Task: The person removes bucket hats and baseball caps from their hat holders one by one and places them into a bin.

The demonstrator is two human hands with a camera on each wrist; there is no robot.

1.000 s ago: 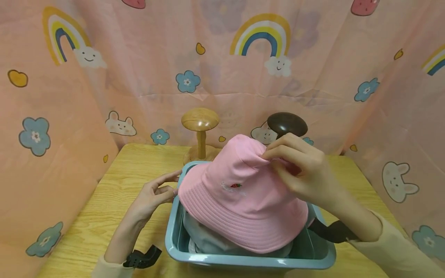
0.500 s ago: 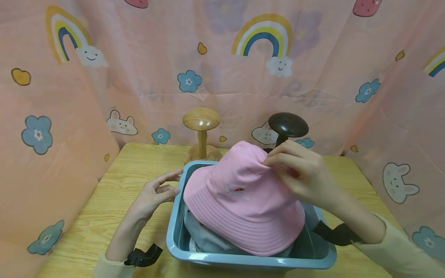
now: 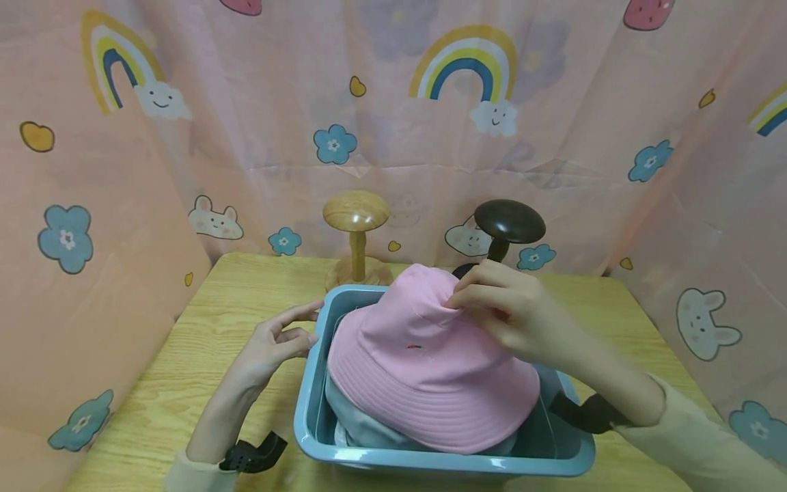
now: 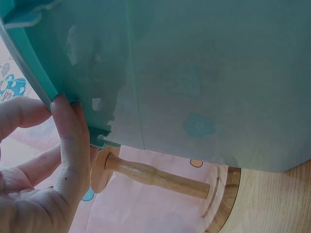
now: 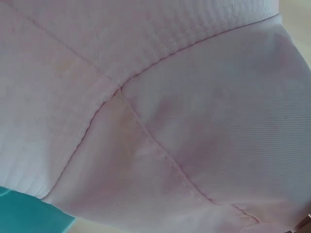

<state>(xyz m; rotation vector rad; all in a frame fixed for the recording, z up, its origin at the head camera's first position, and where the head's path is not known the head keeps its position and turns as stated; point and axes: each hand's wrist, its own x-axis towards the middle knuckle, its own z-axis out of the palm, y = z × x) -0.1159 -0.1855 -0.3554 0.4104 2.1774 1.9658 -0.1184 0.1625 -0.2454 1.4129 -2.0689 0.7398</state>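
Note:
A pink bucket hat (image 3: 424, 369) with a small red strawberry embroidered on it sits brim-down over the blue plastic bin (image 3: 430, 463). My right hand (image 3: 507, 311) pinches the fabric of its crown between thumb and fingers. In the right wrist view, the pink hat (image 5: 170, 121) fills most of the picture, showing brim stitching and seams. Under the brim, a grey-blue cloth item (image 3: 363, 413) shows inside the bin, mostly hidden. At the bin's left side, my left hand (image 3: 279, 342) holds the rim; the left wrist view shows fingers of that hand (image 4: 63, 141) curled at the rim.
Behind the bin stand a light wooden mushroom-shaped hat stand (image 3: 356, 219) and a dark one (image 3: 509, 222), whose base is partly hidden by hat and hand. A wood-grain table (image 3: 184, 383) lies beneath. A printed pink curtain (image 3: 277, 82) encloses the back and sides.
My right hand has moved lower and slightly left, bringing the pink hat down further over the bin. My left hand keeps its place at the rim.

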